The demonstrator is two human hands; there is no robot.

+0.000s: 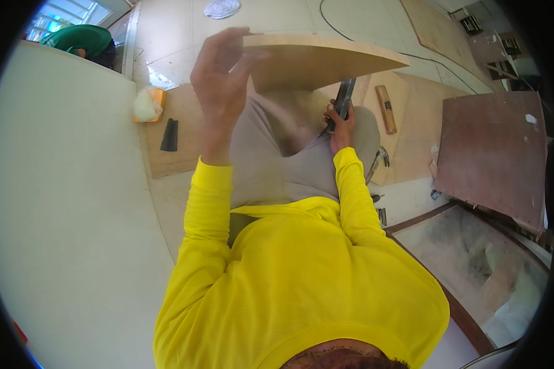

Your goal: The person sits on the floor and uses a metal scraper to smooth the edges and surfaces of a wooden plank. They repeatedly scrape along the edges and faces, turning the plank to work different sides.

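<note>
My left hand [220,74] is closed on the left end of a pale wooden board [314,60], which is raised and tilted above my lap. The board tapers towards its right end. In my right hand [340,123] is a dark, narrow block-shaped tool [344,101], gripped near the board's underside. The board hides the tool's upper end, and I cannot tell whether the two touch. Beside my right knee, a wooden block [386,109] with a dark mark lies on a plywood sheet [418,117]. A claw hammer [378,163] rests nearer my right forearm.
A dark flat piece [169,135] and an orange box with a white bag [146,104] lie to the left, by a white panel [61,197]. A cable [425,58] crosses the floor. Brown panel [492,157] and framed pane [468,252] stand right. A person in green [83,42] bends far left.
</note>
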